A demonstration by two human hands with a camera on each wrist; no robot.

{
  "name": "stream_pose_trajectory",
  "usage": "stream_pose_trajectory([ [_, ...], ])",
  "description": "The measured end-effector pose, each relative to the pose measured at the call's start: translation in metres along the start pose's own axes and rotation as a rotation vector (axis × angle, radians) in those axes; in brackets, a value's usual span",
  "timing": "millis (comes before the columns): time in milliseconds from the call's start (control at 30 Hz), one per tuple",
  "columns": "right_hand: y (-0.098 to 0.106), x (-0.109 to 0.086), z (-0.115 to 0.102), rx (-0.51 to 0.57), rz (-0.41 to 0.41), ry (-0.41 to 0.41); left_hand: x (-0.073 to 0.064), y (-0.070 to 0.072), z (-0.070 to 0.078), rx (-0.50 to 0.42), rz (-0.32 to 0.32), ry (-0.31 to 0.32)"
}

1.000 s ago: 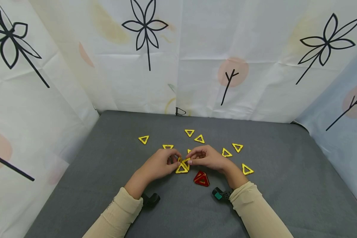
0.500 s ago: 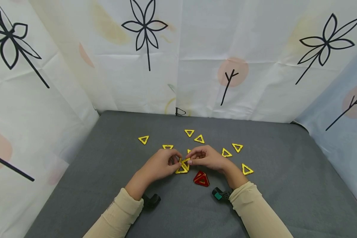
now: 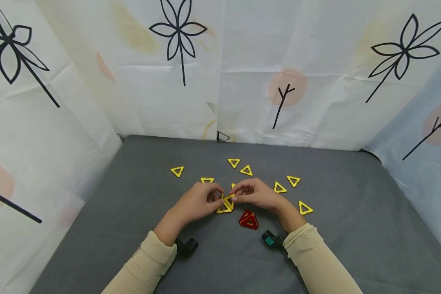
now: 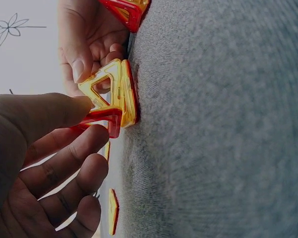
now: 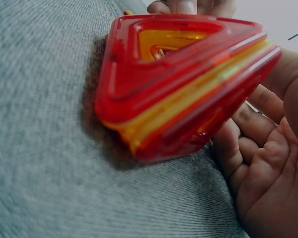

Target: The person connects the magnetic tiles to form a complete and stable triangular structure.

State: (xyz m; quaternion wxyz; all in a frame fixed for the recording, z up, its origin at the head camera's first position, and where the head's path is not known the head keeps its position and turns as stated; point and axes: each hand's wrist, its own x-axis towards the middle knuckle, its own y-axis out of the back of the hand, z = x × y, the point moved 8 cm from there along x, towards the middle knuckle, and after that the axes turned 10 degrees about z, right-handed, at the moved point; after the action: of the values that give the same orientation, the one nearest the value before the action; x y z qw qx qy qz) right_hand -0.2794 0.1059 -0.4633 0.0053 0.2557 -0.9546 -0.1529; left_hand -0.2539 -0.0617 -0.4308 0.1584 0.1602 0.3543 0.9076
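Yellow-and-red triangular magnetic tiles form a small cluster between my hands, one tile (image 3: 224, 209) low at the table and others standing up from it. My left hand (image 3: 200, 200) pinches a tile (image 4: 113, 123) between thumb and fingers, its red edge against the cluster. My right hand (image 3: 255, 192) holds the raised yellow tile (image 4: 116, 69) at its upper right side, thumb at its corner in the left wrist view. Just nearer than the right hand stands a red pyramid (image 3: 248, 220) of joined tiles. It hides the right fingertips in the right wrist view.
Several loose yellow triangles lie beyond the hands, such as a left one (image 3: 177, 171), a back one (image 3: 234, 163) and a right one (image 3: 305, 208). Another tile (image 3: 207, 180) is partly behind the left hand. A patterned white curtain (image 3: 242, 102) borders the grey table (image 3: 353, 228).
My left thumb and fingers have shifted slightly right, bringing their tile against the cluster. The right hand keeps its place, and the red pyramid and loose tiles stay put.
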Motion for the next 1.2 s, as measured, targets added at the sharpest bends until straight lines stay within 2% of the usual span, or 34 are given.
stream_pose_trajectory([
  [700, -0.010, -0.004, -0.004, 0.010, -0.036, 0.025, -0.005, -0.005, -0.005, -0.022, 0.015, 0.002],
  [1000, -0.006, 0.001, -0.013, -0.037, -0.017, 0.100, 0.001, 0.007, -0.004, -0.016, 0.010, 0.000],
  [1200, -0.005, 0.003, -0.012, -0.040, -0.017, 0.098, 0.002, 0.009, -0.007, -0.010, 0.003, 0.003],
])
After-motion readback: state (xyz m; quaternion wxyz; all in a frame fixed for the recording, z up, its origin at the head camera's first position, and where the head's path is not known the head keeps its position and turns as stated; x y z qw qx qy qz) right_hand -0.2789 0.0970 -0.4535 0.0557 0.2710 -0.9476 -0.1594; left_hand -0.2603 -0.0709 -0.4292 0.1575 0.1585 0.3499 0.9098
